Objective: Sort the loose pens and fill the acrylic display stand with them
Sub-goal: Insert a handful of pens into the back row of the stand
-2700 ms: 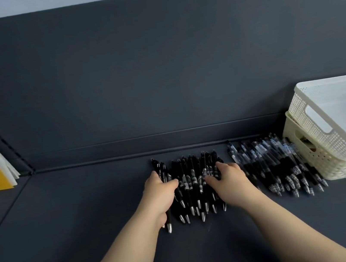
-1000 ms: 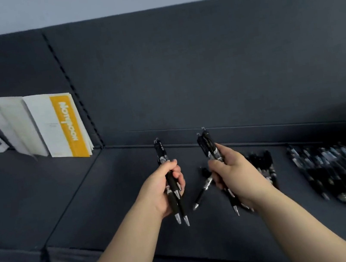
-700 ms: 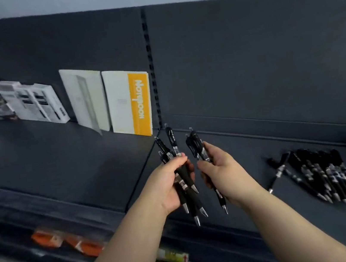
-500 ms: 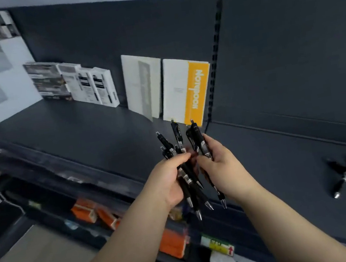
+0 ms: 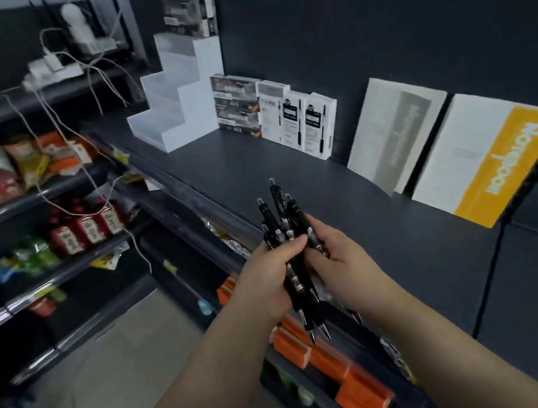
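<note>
Both hands hold one bunch of several black pens [image 5: 281,223] upright over the front edge of the dark shelf [image 5: 289,165], clicker ends up and tips down. My left hand [image 5: 268,274] grips the bunch from the left. From the right, my right hand [image 5: 340,259] curls round the same pens. The stepped clear acrylic display stand [image 5: 179,91] sits far off at the shelf's back left, and its tiers look bare. The pen piles on the shelf are out of view.
White pen boxes [image 5: 300,121] stand right of the stand, with darker boxes [image 5: 234,103] between. Two notebooks, one with an orange band [image 5: 486,162], lean on the back panel. Left are snack shelves [image 5: 9,174], a power strip with cables [image 5: 52,68]; orange packs [image 5: 324,361] below.
Each hand lifted pens from the pile, then the hands came together into one bunch. The view swung left along the shelf, bringing the acrylic stand into sight and losing the pen piles.
</note>
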Tool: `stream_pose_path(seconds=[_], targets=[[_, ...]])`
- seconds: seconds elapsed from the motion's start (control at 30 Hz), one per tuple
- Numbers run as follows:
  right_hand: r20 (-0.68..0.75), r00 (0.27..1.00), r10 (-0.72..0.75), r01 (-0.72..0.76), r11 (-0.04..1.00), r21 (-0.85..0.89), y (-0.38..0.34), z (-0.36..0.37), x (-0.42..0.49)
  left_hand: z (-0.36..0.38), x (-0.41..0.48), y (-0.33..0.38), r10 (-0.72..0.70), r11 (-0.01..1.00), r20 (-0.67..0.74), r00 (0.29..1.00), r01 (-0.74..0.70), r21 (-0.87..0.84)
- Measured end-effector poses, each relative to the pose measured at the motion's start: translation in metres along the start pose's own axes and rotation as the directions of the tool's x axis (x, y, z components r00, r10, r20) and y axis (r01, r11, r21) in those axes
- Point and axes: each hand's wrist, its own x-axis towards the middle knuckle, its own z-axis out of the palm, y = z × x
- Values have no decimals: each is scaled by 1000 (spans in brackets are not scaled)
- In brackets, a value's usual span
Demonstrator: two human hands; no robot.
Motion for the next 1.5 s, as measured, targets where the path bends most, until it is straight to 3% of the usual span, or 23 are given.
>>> stream_pose_path(seconds=[0.13, 0.37, 0.63, 0.87, 1.03, 1.33, 1.5], targets=[[49, 999, -24, 20, 996, 86, 1, 17, 50, -26, 34, 26, 44, 999, -62, 997, -43, 12], [117, 993, 12, -21, 997, 78, 22, 38, 162, -57, 108, 88, 75, 996, -177, 981, -64, 69], [241, 970, -19, -25, 984, 179, 8, 82, 262, -108, 151, 158, 141, 987, -360, 922, -161, -25], [216, 976, -27, -2, 991, 133, 2, 130, 329, -163, 187, 209, 212, 970, -417, 884, -243, -21], [111, 994, -12, 4, 997, 72, -4, 179, 384, -221, 216, 256, 212, 975, -363, 907, -224, 9], [-9, 999, 42, -42, 999, -24, -32, 255, 465, -309, 272, 338, 169, 981, -124, 978, -156, 115], [-111, 992, 63, -78, 988, -132, -21, 260, 485, -320, 306, 347, 118, 991, -121, 986, -109, 78]])
